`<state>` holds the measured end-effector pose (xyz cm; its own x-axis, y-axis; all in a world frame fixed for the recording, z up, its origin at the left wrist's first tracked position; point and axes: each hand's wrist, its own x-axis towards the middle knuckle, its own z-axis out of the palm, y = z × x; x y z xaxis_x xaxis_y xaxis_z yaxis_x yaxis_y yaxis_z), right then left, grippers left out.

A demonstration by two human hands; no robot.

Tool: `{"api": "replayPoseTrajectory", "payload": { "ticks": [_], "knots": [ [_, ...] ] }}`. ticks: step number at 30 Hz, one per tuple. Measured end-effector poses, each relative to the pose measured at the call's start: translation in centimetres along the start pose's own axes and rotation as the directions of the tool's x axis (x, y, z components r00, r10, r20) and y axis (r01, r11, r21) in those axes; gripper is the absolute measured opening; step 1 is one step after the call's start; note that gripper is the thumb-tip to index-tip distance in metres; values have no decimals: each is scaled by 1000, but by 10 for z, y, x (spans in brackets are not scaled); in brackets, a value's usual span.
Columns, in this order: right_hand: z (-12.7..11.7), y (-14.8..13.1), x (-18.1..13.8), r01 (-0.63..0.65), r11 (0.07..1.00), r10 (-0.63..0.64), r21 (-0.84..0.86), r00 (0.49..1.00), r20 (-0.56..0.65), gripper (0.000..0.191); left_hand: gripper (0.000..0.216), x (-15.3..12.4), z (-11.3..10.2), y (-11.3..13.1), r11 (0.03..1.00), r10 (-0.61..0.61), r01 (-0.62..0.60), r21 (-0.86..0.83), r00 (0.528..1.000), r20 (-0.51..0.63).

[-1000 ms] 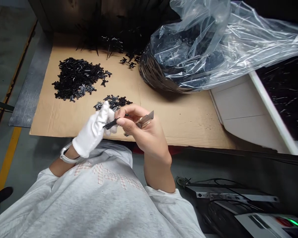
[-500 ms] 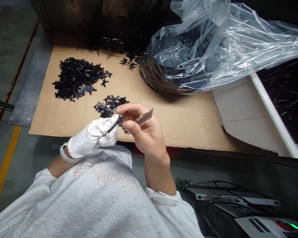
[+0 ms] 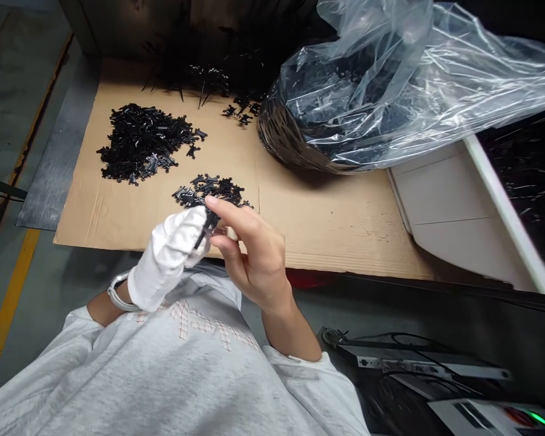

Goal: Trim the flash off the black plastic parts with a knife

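Observation:
My left hand (image 3: 172, 257), in a white glove, is closed round a small black plastic part (image 3: 204, 231) held just above the near edge of the cardboard sheet (image 3: 327, 224). My bare right hand (image 3: 254, 260) meets it from the right. Its index finger lies along the top of the part and its thumb pinches from below. No blade shows in the right hand. Directly behind the hands lies a small pile of the same black parts (image 3: 211, 189). A larger heap of black parts (image 3: 140, 142) sits further back on the left.
A clear plastic bag (image 3: 390, 91) full of black parts bulges over the cardboard's back right. A white bin (image 3: 440, 206) and a dark tray of parts (image 3: 527, 175) stand to the right. Cables and metal equipment (image 3: 413, 363) lie low on the right.
The metal blade seen in my right hand has gone out of sight as that hand turned and its index finger stretched over the part. Both hands stayed close together.

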<state>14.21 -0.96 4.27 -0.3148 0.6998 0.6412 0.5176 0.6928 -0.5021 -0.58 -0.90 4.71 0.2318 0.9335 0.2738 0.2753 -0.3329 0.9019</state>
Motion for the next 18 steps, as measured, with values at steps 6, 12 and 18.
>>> {"api": "replayPoseTrajectory", "payload": {
  "ticks": [6, 12, 18],
  "knots": [
    [6, 1, 0, 72, 974, -100, -213, 988, -121, 31, 22, -4, 1, 0, 993, 111, -107, 49, 991, -73],
    [11, 3, -8, -74, 995, 83, 65, 985, -149, 36, 37, -6, 2, 2, 965, -165, 167, -201, 986, 23],
    [10, -7, -4, -357, 795, 416, 491, 909, -13, 21, 29, -3, 3, 3, 939, -326, 321, -125, 945, -19]
  ]
}}
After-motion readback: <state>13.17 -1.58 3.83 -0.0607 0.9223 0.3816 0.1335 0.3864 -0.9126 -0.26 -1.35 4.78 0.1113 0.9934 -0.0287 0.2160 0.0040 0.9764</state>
